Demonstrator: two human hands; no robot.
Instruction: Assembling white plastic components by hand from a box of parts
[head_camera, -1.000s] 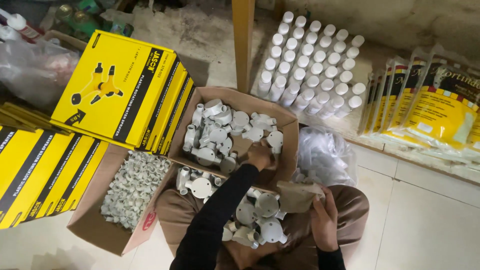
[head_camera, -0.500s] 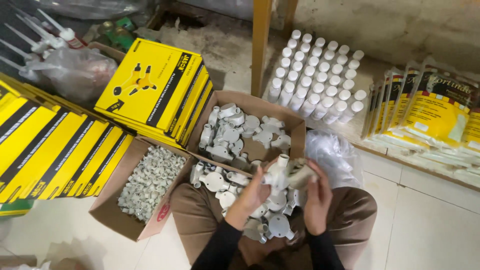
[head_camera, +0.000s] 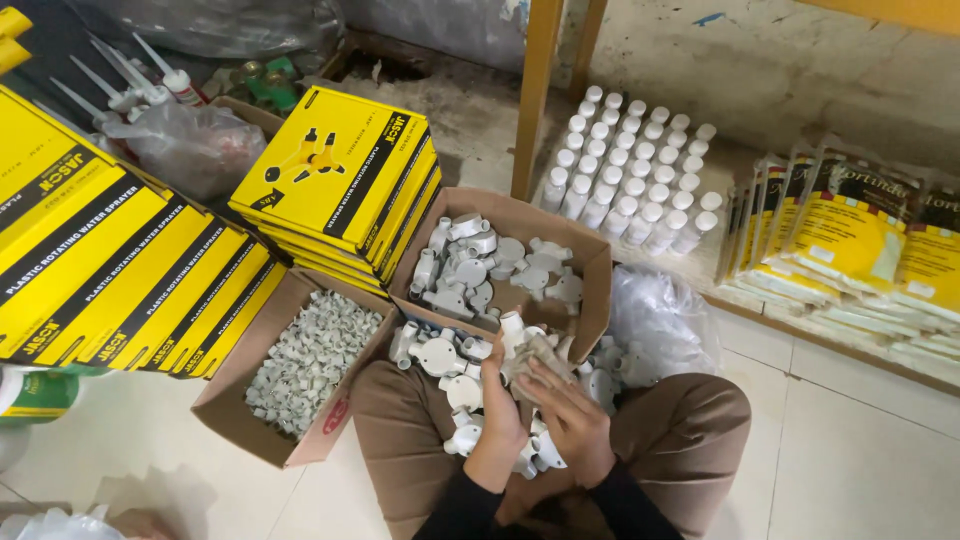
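Note:
I sit on the floor with a heap of white plastic pipe fittings (head_camera: 447, 362) in my lap. My left hand (head_camera: 500, 405) and my right hand (head_camera: 572, 425) meet above the heap. Both are closed around one white fitting (head_camera: 522, 340), whose round end sticks up between the fingers. Something beige-grey lies under my right fingertips; I cannot tell what it is. Just beyond my hands stands an open cardboard box (head_camera: 596, 272) holding more white fittings.
A second cardboard box (head_camera: 232, 415) of small pale clips sits at my left knee. Yellow flat boxes (head_camera: 335, 180) are stacked behind it and more run along the left. White bottles (head_camera: 630, 180), yellow packets (head_camera: 860, 260), a clear plastic bag (head_camera: 660, 320) and a wooden post (head_camera: 535, 90) lie ahead and right.
My left hand drew back from the open box of fittings to my lap. Both hands closed together on one fitting, and the view tilted up and left.

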